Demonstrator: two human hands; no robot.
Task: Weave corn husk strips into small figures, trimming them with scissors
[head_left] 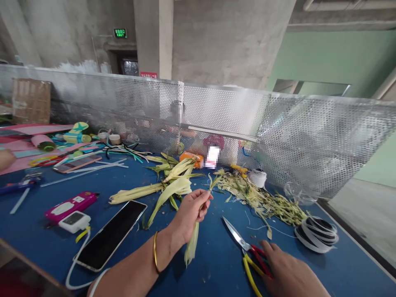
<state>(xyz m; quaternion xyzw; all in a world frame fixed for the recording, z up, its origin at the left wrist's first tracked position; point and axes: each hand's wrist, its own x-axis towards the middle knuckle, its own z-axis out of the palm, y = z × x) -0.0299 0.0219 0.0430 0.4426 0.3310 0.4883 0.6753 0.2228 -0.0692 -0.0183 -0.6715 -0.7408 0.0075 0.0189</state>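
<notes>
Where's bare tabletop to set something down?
The blue table shows bare between the pale green corn husk in the left hand and the metal scissors with red and yellow handles at the right hand. Another patch lies left of the magenta plastic device. Farther back, yellowish-green husks and shredded pale green scraps crowd it.

The scissor blades (235, 232) are shiny metal, the husk (192, 245) papery, the phone (111, 233) glossy.
</notes>
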